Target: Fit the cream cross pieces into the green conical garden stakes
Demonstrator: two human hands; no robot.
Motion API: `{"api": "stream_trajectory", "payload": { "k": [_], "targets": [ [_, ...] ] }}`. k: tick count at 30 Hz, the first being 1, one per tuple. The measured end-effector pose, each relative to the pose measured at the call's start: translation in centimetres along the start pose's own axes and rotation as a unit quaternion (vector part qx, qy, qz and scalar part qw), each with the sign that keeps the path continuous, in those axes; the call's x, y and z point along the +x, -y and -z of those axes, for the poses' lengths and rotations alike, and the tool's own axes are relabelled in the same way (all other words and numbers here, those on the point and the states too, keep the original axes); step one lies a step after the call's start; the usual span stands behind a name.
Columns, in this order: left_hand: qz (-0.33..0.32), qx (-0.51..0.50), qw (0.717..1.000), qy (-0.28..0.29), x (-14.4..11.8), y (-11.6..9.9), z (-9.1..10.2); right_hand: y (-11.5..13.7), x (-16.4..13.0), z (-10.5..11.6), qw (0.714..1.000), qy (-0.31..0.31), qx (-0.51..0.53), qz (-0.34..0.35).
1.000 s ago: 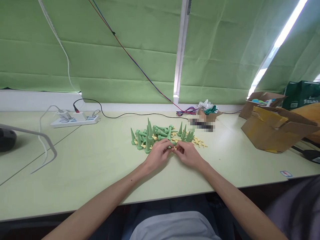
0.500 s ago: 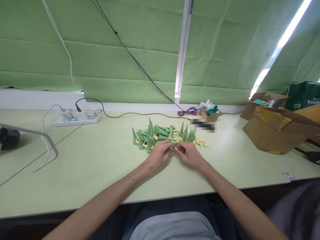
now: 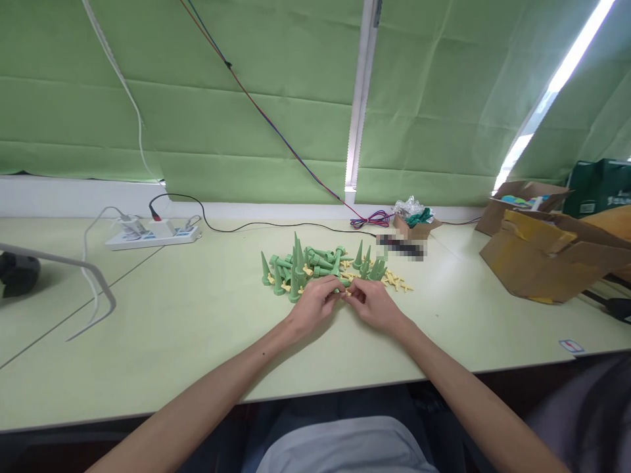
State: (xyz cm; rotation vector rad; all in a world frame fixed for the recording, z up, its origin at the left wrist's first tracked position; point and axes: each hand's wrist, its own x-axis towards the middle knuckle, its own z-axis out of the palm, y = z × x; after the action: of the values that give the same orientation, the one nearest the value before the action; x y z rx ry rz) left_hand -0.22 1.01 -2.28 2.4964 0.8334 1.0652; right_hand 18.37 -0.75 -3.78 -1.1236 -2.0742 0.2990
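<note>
Both hands pinch one small yellow piece (image 3: 346,292) | left hand (image 3: 315,303) | right hand (image 3: 375,305)

On the table (image 3: 172,328), the spikes (image 3: 300,266) lie in a heap at the middle, small clips (image 3: 394,281) just right of them. The left hand (image 3: 315,303) and right hand (image 3: 375,305) meet just in front of the heap. A power strip (image 3: 150,236) lies far left behind; boxes (image 3: 542,256) sit at the right.

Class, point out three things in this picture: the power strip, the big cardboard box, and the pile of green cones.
power strip (image 3: 152,236), head view, white top face.
cardboard box (image 3: 542,272), head view, front wall.
green cones (image 3: 296,269), head view, a standing cone.
</note>
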Motion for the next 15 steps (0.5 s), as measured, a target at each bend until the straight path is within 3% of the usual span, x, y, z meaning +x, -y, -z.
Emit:
{"api": "stream_trajectory", "payload": {
  "k": [8,15],
  "targets": [
    [0.007,0.003,1.0,0.004,0.11,-0.26,0.12,-0.05,-0.02,0.08,1.0,0.008,-0.009,-0.004],
    [0.056,-0.003,0.998,0.005,0.11,-0.53,-0.05,-0.26,0.05,0.05,1.0,0.008,-0.022,-0.01]
  ]
}}
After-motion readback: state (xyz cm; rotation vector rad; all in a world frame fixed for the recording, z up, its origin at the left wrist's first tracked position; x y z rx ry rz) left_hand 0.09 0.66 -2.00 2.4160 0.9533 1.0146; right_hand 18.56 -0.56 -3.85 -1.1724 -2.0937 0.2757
